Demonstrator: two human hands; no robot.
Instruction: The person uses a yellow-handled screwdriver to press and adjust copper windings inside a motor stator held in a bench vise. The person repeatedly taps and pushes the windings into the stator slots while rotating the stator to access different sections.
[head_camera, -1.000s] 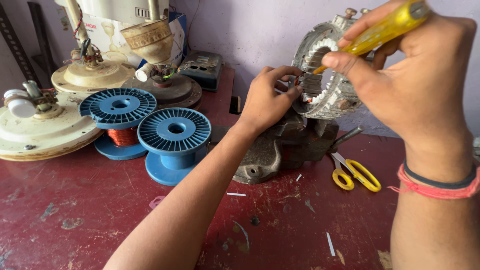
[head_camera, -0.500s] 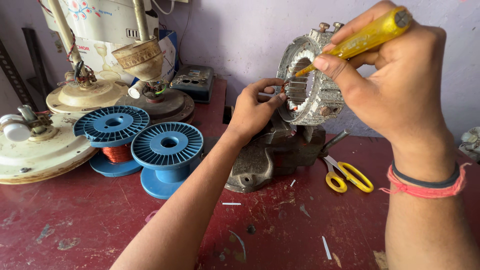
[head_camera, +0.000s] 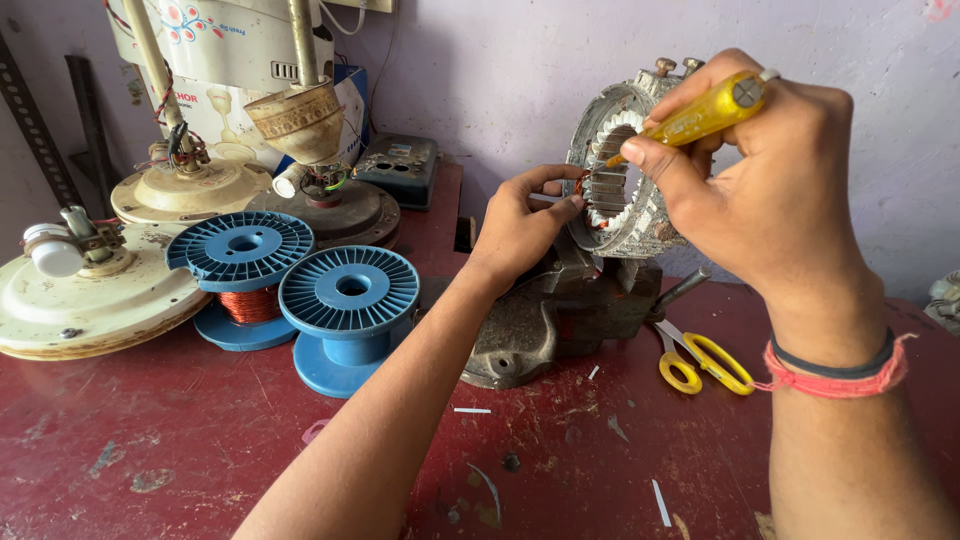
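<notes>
Right hand (head_camera: 775, 195) closed in a firm grip on a yellow-handled screwdriver (head_camera: 700, 115), tip poked into the slots of a motor stator (head_camera: 625, 175). Stator upright, clamped in a grey bench vise (head_camera: 555, 315) on the red table (head_camera: 200, 450). Left hand (head_camera: 520, 225) at the stator's near rim, fingertips pinched on a thin white strip (head_camera: 545, 197). Yellow scissors (head_camera: 705, 362) flat just right of the vise. Two blue wire spools (head_camera: 345, 310) to the left, beside cream fan housings (head_camera: 90, 300).

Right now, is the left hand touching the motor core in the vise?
Touching. The head view shows the left hand with fingertips pressed on the front rim of the motor core; no gap visible.
</notes>
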